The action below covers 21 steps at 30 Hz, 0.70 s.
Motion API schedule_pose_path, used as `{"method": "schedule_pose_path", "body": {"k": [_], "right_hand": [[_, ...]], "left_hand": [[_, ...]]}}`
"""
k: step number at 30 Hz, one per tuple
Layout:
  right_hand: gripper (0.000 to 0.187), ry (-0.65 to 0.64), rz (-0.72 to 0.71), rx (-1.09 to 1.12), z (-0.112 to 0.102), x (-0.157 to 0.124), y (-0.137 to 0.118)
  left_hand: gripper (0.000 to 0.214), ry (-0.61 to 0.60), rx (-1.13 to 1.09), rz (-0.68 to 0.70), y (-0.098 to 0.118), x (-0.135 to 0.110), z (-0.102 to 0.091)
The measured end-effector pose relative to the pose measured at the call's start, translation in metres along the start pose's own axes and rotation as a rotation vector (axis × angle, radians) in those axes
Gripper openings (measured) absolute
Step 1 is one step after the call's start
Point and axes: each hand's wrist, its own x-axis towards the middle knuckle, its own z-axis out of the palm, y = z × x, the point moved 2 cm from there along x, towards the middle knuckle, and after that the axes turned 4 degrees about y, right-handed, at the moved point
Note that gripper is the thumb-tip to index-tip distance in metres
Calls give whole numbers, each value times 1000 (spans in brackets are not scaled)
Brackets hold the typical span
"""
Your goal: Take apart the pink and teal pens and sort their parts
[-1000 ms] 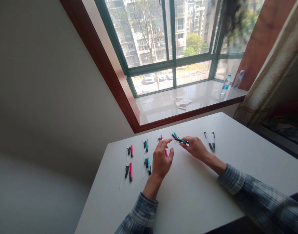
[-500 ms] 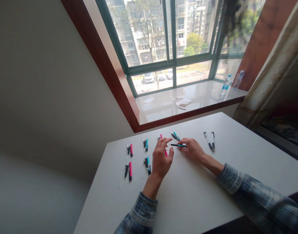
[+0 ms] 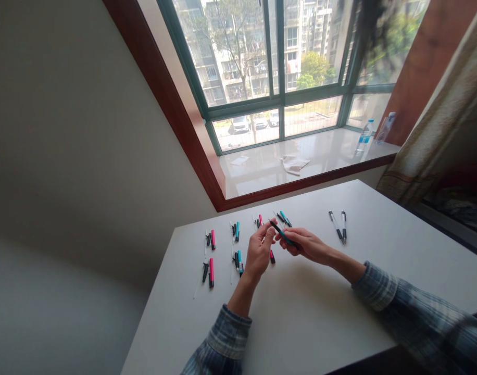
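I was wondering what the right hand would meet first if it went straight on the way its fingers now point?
Most likely the left hand, close ahead of the right hand, though exact depth is unclear from this single view.

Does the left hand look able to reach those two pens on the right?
Probably not easily: the right hand, holding a teal pen, is between the left hand and those two pens.
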Motion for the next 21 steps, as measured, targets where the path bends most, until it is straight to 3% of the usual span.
{"method": "schedule_pose_path", "body": {"k": [4, 11, 21], "right_hand": [[34, -117, 109, 260, 13, -6, 5], [36, -250, 184, 340, 21, -13, -1], [41, -190, 83, 250, 14, -7, 12]], "left_hand": [[50, -119, -223, -66, 2, -1, 4], [55, -260, -450, -151, 12, -10, 8], [42, -190, -387, -72, 8, -13, 12]]}}
